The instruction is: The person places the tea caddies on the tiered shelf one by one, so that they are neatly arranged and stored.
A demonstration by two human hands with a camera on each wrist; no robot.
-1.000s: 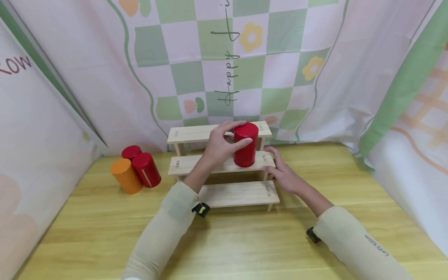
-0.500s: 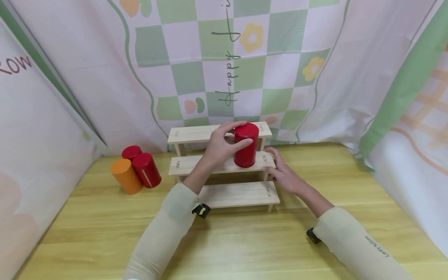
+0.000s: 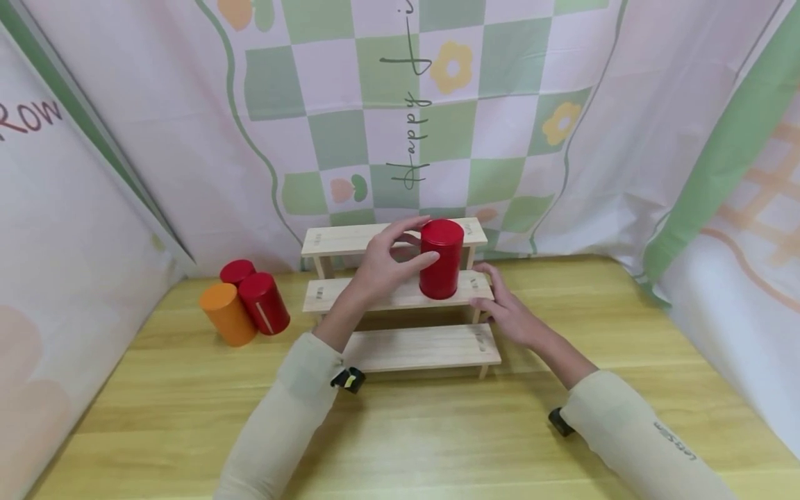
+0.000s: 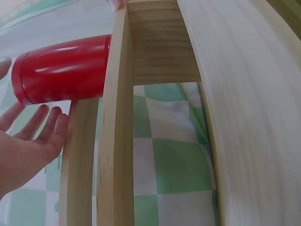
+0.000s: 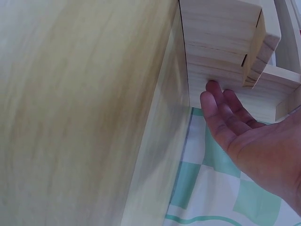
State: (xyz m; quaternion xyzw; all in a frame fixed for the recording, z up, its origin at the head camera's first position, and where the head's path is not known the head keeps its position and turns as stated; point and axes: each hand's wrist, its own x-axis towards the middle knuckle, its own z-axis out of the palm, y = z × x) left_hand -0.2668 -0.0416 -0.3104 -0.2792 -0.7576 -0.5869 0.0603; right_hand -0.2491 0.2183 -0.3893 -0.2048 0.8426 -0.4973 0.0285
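Note:
A red canister (image 3: 441, 260) stands upright on the middle tier of a three-step wooden display shelf (image 3: 325, 295), near its right end. My left hand (image 3: 389, 264) is beside it, fingers spread behind and thumb in front. The left wrist view shows the loosely bent fingers of that hand (image 4: 33, 146) apart from the red canister (image 4: 66, 70). My right hand (image 3: 506, 312) holds the right end of the middle tier, thumb at the front edge and index finger toward the back. In the right wrist view its other fingers (image 5: 221, 113) reach in under the tier.
Two more red canisters (image 3: 265, 303) and an orange canister (image 3: 228, 316) stand grouped on the wooden table (image 3: 400, 430), left of the shelf. A checked cloth (image 3: 387, 76) hangs behind the shelf, with further cloths at both sides.
My left hand has loosened from the red canister and drawn slightly to the left, its thumb leaving the front. The canister stays in place, and my right hand keeps its hold on the shelf.

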